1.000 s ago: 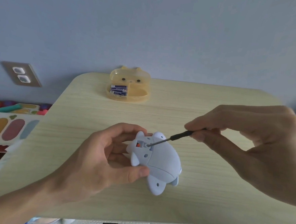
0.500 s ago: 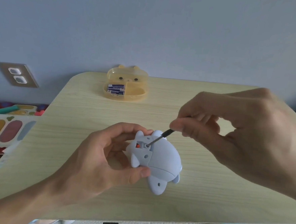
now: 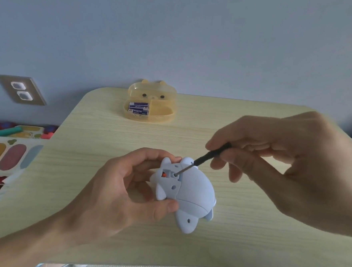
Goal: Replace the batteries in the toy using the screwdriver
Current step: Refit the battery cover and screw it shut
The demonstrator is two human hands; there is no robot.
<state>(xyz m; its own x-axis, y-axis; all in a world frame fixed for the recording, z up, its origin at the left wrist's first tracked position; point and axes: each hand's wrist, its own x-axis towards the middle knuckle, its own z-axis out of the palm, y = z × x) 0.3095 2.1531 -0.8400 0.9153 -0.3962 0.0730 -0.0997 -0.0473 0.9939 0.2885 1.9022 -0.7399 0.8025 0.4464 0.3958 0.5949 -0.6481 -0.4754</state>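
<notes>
The right hand has slid back along the screwdriver since the earlier frame, baring more handle, which is probably a re-grip between turns with the screw not yet out. Its thumb and fingertips pinch the handle. The left hand grips the toy over the table, and the tip stays in the screw hole.

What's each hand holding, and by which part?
Left hand grips the toy at its left end; right hand pinches the screwdriver by its black handle.
</notes>
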